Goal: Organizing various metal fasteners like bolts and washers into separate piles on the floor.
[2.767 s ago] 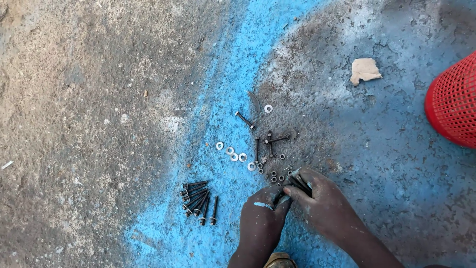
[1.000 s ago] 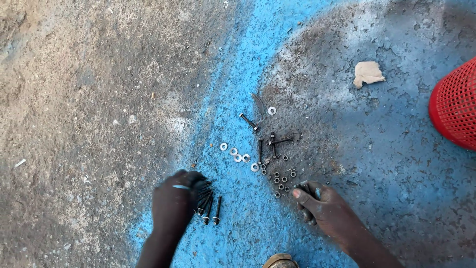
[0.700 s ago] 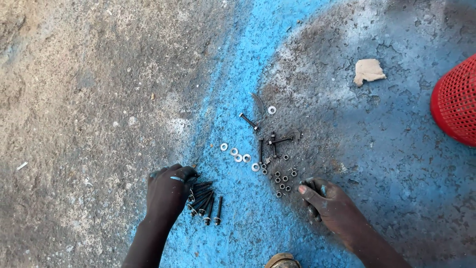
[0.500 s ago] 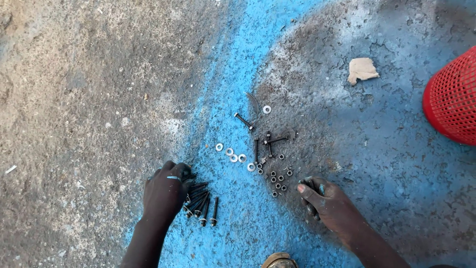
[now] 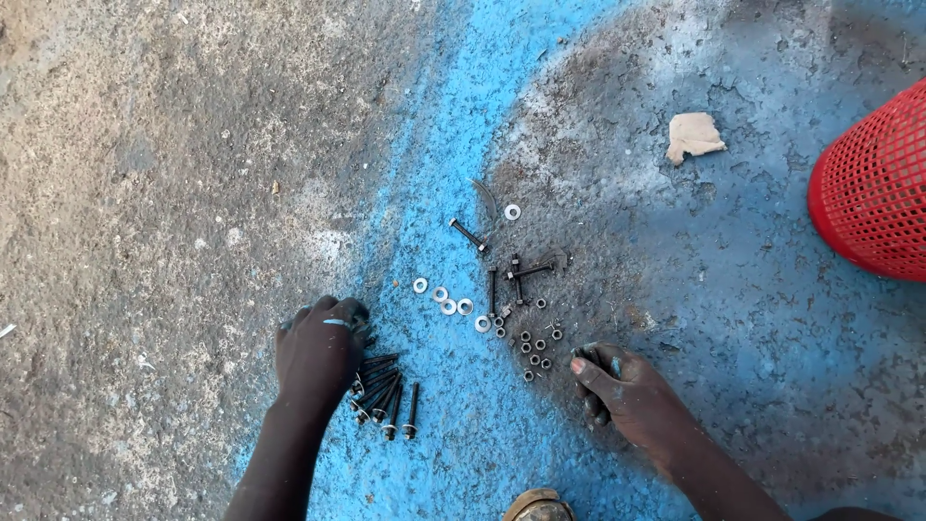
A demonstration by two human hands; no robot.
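Your left hand point(image 5: 318, 349) rests, fingers curled, on the near-left end of the bundle of long dark steel bolts point(image 5: 388, 400); whether it grips one, you cannot tell. The bolts' long axes run toward and away from you. Right of the bundle, your loosely curled right hand point(image 5: 622, 386) touches the ground beside the small dark nuts point(image 5: 536, 345). Silver washers point(image 5: 449, 301) lie beyond the bundle; a red mesh basket point(image 5: 873, 183) stands far right.
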